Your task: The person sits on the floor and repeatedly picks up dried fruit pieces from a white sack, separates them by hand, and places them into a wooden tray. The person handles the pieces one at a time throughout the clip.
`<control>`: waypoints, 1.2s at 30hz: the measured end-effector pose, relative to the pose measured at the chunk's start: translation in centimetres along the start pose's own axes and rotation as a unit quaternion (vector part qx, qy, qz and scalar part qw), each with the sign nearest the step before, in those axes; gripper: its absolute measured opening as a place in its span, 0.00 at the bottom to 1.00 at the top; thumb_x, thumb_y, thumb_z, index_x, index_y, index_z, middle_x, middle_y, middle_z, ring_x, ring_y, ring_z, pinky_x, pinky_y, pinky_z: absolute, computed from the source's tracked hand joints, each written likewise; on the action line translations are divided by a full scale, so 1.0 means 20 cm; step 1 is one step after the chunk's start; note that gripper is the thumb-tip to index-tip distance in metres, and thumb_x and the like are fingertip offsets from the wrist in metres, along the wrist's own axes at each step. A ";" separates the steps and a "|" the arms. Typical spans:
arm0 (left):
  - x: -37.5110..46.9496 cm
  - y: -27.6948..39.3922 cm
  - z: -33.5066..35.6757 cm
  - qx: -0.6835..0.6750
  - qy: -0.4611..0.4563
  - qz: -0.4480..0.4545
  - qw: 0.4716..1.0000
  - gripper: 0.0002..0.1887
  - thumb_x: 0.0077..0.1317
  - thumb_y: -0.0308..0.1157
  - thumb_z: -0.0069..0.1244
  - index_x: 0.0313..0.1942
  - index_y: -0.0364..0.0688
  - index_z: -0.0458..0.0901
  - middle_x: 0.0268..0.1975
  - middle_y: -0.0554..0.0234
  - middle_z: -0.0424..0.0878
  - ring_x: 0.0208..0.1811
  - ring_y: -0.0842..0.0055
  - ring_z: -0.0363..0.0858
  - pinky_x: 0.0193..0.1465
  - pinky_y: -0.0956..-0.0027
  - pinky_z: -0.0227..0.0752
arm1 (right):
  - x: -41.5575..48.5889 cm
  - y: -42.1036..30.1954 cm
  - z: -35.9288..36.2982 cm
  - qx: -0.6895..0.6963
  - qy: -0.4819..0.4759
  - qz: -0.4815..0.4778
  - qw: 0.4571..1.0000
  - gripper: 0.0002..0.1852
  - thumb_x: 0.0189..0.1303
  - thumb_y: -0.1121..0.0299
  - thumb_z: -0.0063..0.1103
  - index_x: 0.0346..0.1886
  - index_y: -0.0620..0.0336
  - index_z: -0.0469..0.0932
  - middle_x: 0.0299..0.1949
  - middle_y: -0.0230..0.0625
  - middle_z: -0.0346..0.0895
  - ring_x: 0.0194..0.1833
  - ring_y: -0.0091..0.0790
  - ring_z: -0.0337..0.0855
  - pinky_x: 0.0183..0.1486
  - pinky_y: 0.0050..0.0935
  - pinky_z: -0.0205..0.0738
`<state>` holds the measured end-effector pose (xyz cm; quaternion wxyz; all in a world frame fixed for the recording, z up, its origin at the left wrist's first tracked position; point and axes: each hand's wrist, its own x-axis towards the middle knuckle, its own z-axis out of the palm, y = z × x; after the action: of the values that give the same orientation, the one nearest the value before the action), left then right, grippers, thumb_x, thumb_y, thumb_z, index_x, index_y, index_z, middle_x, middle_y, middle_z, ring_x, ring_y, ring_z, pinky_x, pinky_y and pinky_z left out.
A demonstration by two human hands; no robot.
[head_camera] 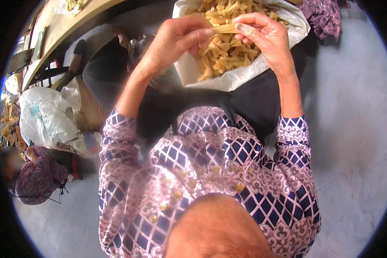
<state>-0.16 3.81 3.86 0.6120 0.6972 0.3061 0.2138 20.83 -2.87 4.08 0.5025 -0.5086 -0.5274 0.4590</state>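
Note:
A yellow-tan strip (225,29), thin and folded lengthwise, is stretched between my two hands. One end is pinched by the thumb and fingers of my left hand (188,35). My right hand (261,34) grips the other end between thumb and forefinger. Both hands are above an open white woven sack (233,80) full of similar yellow-tan pieces (224,59), several of which look knotted or folded. The material of the strip cannot be told for certain.
At left lie a translucent plastic bag (46,116) and a dark purple knitted item (38,180). A curved pale tabletop edge (80,19) runs across the upper left. Purple crumpled fabric (322,19) is beside the sack at the upper right. Grey floor (351,129) shows at right.

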 end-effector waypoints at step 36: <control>-0.16 -0.30 0.20 -0.354 -0.095 -0.130 0.921 0.16 0.66 0.42 0.43 0.42 0.38 0.76 0.17 0.81 0.60 0.17 0.92 0.54 0.22 0.84 0.49 | -0.08 0.11 0.14 0.106 -0.148 0.029 0.983 0.21 0.57 0.55 0.56 0.47 0.61 0.77 0.32 0.25 0.78 0.34 0.15 0.73 0.37 0.14 0.67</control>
<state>-0.84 -0.94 -2.38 0.8674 0.4062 0.2386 0.1601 18.11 -4.31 1.56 0.4566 -0.3938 -0.5294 0.5968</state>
